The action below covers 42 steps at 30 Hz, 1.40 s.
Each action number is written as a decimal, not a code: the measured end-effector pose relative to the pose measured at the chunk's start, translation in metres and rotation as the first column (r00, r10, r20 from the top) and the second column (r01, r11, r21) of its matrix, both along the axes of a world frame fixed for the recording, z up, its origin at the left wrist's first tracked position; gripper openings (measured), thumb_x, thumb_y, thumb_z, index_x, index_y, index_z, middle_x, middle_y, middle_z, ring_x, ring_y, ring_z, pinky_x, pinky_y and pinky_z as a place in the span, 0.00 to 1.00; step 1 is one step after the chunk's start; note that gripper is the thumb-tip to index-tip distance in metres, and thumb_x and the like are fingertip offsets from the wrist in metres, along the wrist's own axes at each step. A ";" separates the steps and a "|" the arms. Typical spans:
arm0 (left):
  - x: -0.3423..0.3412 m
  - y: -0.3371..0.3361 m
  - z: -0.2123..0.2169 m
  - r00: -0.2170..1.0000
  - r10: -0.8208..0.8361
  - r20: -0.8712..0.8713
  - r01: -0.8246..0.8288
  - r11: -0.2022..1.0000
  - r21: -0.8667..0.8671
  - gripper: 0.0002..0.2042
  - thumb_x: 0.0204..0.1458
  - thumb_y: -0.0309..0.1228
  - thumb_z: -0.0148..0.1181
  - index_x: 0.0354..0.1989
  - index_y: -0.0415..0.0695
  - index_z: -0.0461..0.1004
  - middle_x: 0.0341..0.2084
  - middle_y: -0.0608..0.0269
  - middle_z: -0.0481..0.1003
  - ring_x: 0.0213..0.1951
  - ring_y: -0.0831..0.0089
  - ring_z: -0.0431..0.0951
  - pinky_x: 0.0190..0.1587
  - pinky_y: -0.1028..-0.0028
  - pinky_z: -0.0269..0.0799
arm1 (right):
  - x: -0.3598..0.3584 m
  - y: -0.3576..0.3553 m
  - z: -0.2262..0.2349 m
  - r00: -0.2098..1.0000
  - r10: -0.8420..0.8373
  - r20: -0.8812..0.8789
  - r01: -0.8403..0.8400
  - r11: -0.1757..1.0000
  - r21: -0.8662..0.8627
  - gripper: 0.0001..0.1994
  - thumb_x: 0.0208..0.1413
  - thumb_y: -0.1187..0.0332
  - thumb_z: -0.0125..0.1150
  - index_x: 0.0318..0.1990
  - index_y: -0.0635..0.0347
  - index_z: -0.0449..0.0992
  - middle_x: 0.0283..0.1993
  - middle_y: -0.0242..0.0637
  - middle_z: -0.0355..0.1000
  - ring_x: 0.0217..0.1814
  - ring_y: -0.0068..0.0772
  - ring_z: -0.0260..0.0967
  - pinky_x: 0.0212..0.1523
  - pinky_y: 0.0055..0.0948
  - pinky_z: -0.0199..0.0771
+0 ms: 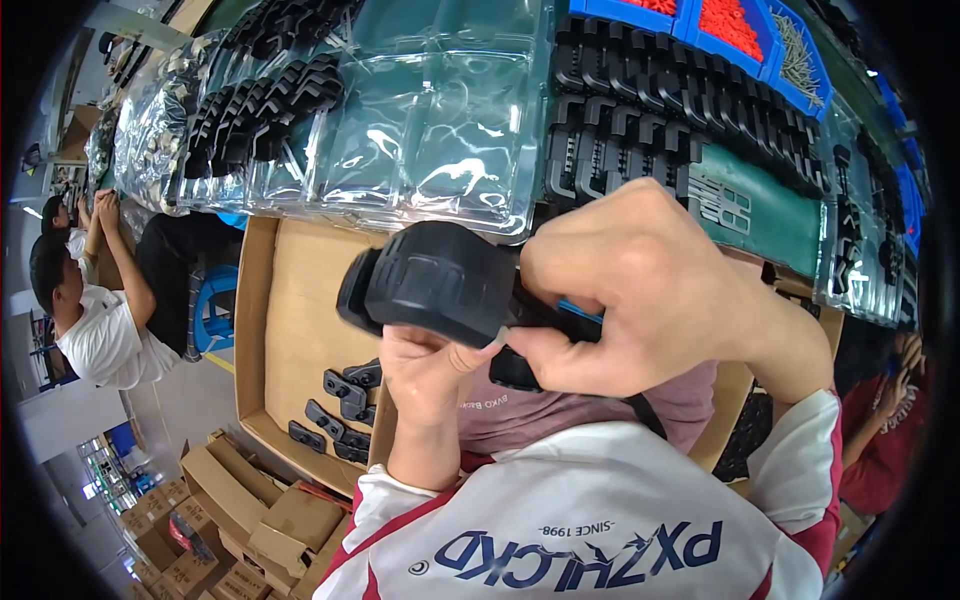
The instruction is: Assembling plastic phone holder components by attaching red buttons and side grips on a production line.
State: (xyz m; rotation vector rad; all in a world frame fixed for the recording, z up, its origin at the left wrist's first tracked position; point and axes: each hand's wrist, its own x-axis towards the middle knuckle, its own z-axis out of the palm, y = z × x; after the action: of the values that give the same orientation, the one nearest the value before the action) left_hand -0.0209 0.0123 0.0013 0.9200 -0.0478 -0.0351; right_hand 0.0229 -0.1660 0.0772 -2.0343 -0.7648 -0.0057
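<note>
Close in front of my chest I hold a bulky black plastic part point(440, 275) with a rounded, ribbed top; its exact kind does not show. My left hand point(425, 385) is closed under it, with the thumb along its lower edge. My right hand point(640, 300) is curled at the part's right end, thumb and fingers pinched around a narrower dark section. Whether that section is joined to the part or separate I cannot tell. A bit of blue shows beneath the right fingers. The right fingertips are mostly hidden.
A cardboard box point(258, 330) with several small black pieces point(345, 400) stands at my left. Clear plastic trays point(440, 120) and rows of black brackets point(680, 90) cover the bench ahead. Blue bins point(800, 60) hold red pieces and metal pins. Other people point(110, 330) sit on both sides.
</note>
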 end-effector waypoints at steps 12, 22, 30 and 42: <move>0.007 0.008 -0.010 0.992 -0.120 -0.035 0.115 0.984 -0.135 0.24 0.41 0.25 0.67 0.49 0.33 0.68 0.41 0.50 0.76 0.35 0.71 0.78 0.42 0.78 0.72 | -0.003 0.018 -0.009 0.997 -0.070 -0.019 0.073 0.973 0.218 0.10 0.32 0.78 0.63 0.16 0.60 0.65 0.12 0.25 0.57 0.12 0.22 0.46 0.14 0.20 0.46; 0.019 0.012 0.013 0.881 -0.203 0.427 -0.114 0.786 0.607 0.21 0.40 0.19 0.66 0.45 0.39 0.69 0.38 0.54 0.71 0.45 0.60 0.74 0.50 0.69 0.70 | -0.006 0.023 -0.020 0.976 -0.214 -0.029 0.202 0.856 0.476 0.16 0.35 0.67 0.75 0.27 0.61 0.72 0.33 0.37 0.71 0.36 0.33 0.68 0.37 0.28 0.69; 0.021 -0.022 0.021 0.831 0.051 0.555 -0.136 0.984 0.113 0.16 0.41 0.24 0.68 0.38 0.42 0.70 0.46 0.52 0.64 0.55 0.50 0.67 0.57 0.57 0.64 | -0.013 0.036 -0.028 0.985 -0.147 0.093 0.043 0.723 0.690 0.15 0.35 0.73 0.73 0.33 0.61 0.76 0.42 0.46 0.74 0.45 0.38 0.71 0.47 0.33 0.71; 0.026 -0.027 0.019 0.834 0.123 0.538 -0.220 0.968 0.120 0.12 0.46 0.28 0.64 0.38 0.43 0.69 0.46 0.53 0.65 0.56 0.50 0.66 0.58 0.55 0.62 | -0.011 0.039 -0.029 0.966 -0.242 0.090 0.133 0.766 0.629 0.14 0.35 0.72 0.72 0.33 0.60 0.75 0.42 0.42 0.75 0.44 0.35 0.72 0.48 0.32 0.70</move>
State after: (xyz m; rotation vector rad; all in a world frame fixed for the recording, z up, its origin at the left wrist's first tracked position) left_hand 0.0051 -0.0152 0.0200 1.0883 -0.4826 0.3932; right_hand 0.0115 -0.1269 0.0483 -1.4677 -0.5529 -0.4923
